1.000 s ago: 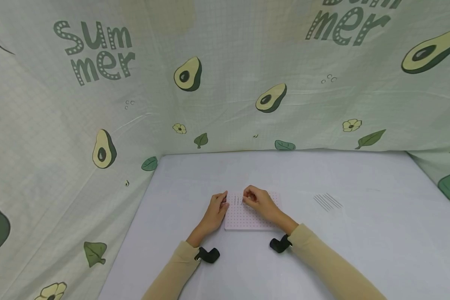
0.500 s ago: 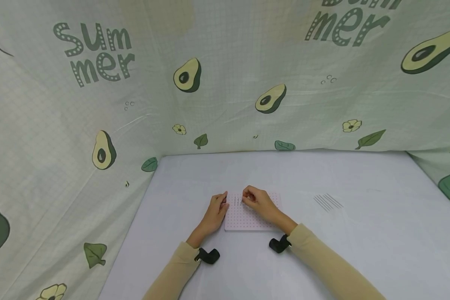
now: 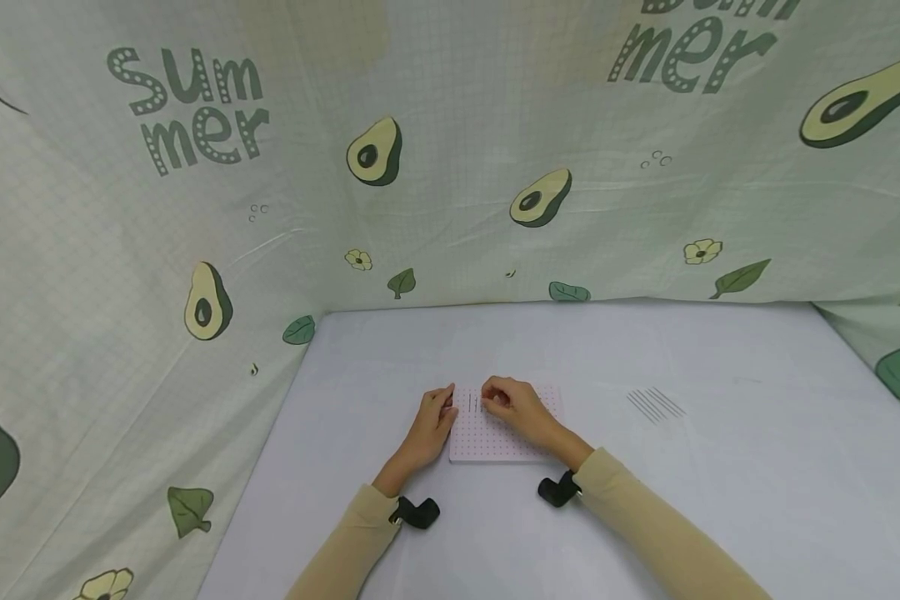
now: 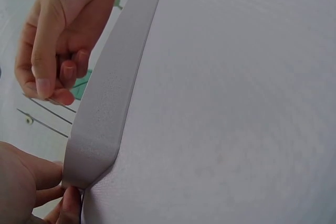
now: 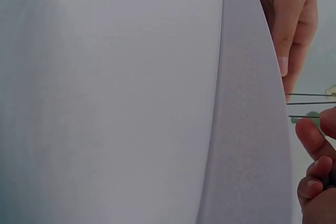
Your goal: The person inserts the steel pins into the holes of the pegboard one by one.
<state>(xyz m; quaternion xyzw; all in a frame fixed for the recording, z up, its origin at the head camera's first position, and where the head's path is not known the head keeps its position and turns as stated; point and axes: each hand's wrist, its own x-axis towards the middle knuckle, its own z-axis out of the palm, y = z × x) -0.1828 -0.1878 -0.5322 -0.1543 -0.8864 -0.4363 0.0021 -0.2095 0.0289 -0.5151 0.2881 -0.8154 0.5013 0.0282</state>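
Observation:
A pale pink pegboard [image 3: 491,446] dotted with rows of small holes lies flat on the white table. My left hand [image 3: 426,427] grips its left edge, fingers and thumb at the corner in the left wrist view. Two thin metal rods [image 4: 48,125] stand in the board near its far left part. Beside them my right hand [image 3: 521,412] pinches a third thin rod [image 5: 300,116] between thumb and index finger. The right wrist view shows this rod's lower end at the board's top; whether it sits in a hole is hidden.
Several loose thin metal rods [image 3: 655,405] lie side by side on the table [image 3: 720,500], right of the board. A printed curtain [image 3: 450,208] with avocados hangs behind and at the left. Black wrist cameras [image 3: 418,512] sit under both sleeves.
My right hand has shifted slightly left and lower at the board, still pinching the third rod. The left hand stays at the board's edge.

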